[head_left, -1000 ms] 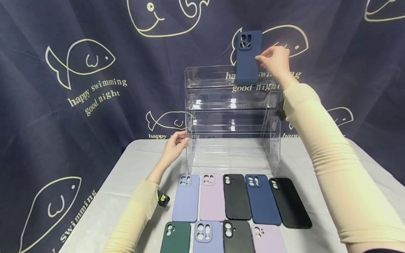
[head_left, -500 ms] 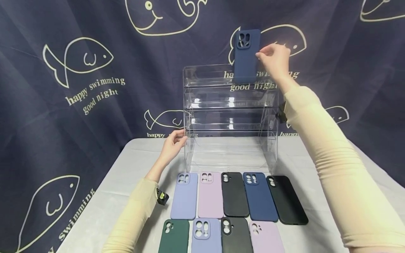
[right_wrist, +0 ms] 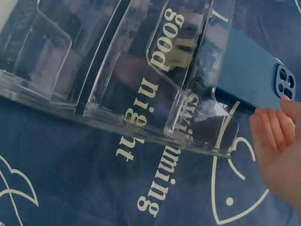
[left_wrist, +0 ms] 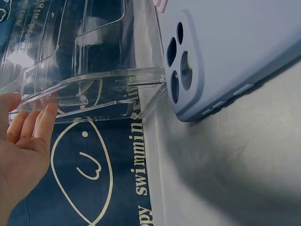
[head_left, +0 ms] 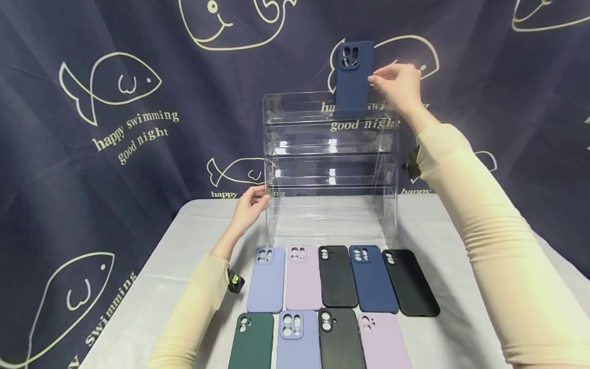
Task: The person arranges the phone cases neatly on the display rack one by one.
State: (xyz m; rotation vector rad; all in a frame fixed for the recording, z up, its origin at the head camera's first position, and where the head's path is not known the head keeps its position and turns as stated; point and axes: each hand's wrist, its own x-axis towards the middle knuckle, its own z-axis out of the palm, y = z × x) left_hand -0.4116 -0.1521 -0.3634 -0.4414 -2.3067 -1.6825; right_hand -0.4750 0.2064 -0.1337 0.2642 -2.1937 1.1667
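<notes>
"At the top tier of the clear rack [head_left: 332,155], what is my right hand [head_left: 398,88] doing?"

"Pinching the right edge of a dark blue case [head_left: 355,84], which stands upright with its lower end in that tier."

"And my left hand [head_left: 249,209]?"

"I see its thumb and fingers gripping the rack's left side edge. In front, on the table [head_left: 175,241], nine phone cases [head_left: 338,279] lie in two rows; a light blue case [head_left: 266,282] is nearest that hand."
</notes>
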